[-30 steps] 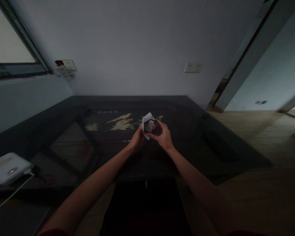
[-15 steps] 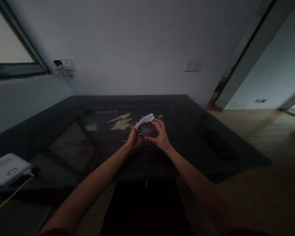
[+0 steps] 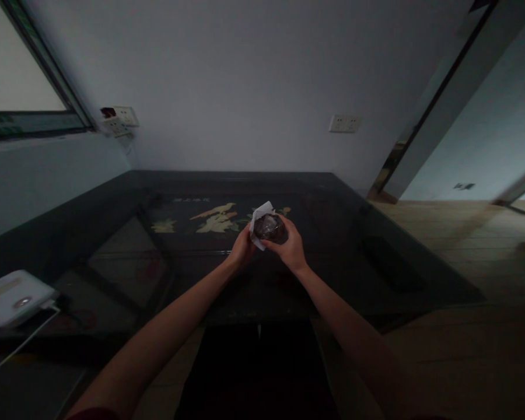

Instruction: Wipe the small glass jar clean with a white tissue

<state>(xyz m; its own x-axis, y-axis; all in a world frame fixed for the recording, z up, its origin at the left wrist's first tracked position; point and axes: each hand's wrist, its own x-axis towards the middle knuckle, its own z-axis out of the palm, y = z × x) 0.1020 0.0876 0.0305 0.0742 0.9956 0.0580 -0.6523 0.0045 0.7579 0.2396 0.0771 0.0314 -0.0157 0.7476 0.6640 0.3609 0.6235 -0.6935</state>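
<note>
Above the middle of the dark table, both my hands hold a small, round, dark glass dish (image 3: 273, 227) that shines in places. My right hand (image 3: 292, 246) curls around its right side, with the thumb across the near edge. A crumpled white tissue (image 3: 259, 224) lies against the dish's left side and folds down past the near rim. My left hand (image 3: 244, 245) is closed on that tissue from the left; most of its fingers are hidden behind it.
The dark glass-topped table (image 3: 328, 198) bears a pale bird-and-flower picture (image 3: 216, 219). At the far left sits a white box (image 3: 20, 297) with a white cable. A dark flat object (image 3: 391, 262) lies toward the right. Behind is a wall with sockets (image 3: 343, 123).
The dish has turned and shifted slightly right in my hands. The tissue has moved from its far rim to its left side and now hangs lower.
</note>
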